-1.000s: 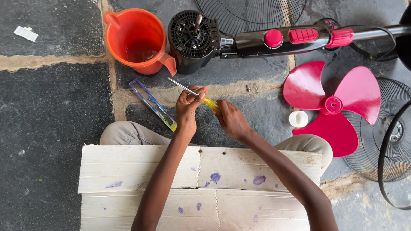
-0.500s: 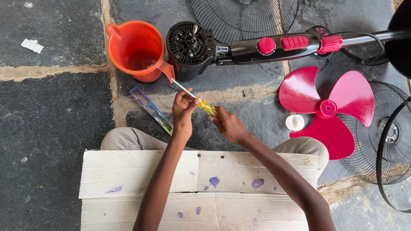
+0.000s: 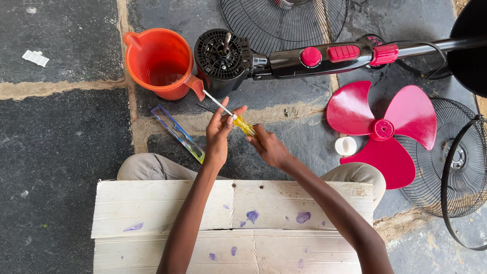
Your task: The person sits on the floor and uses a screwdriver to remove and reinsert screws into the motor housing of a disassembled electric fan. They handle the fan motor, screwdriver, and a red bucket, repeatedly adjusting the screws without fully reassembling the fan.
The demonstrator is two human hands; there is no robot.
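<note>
My right hand point(image 3: 268, 146) grips the yellow handle of a screwdriver point(image 3: 238, 121). Its metal shaft points up-left toward the black fan motor point(image 3: 221, 57). My left hand point(image 3: 219, 132) is raised beside the shaft, its fingertips touching it near the handle. The motor lies on its side on the stone floor, shaft facing me, joined to a black stand neck with red buttons point(image 3: 324, 55). The tip of the screwdriver reaches the lower edge of the motor housing, close to the orange jug's spout.
An orange plastic jug point(image 3: 158, 61) stands left of the motor. A clear blue-edged strip point(image 3: 180, 133) lies on the floor. A pink fan blade point(image 3: 381, 130), a white cap point(image 3: 346, 146) and wire grilles point(image 3: 451, 162) lie right. A white wooden bench point(image 3: 152, 208) lies across my knees.
The screwdriver and both hands have moved slightly up toward the motor; the left hand's fingers have opened along the shaft. The view has shifted a little.
</note>
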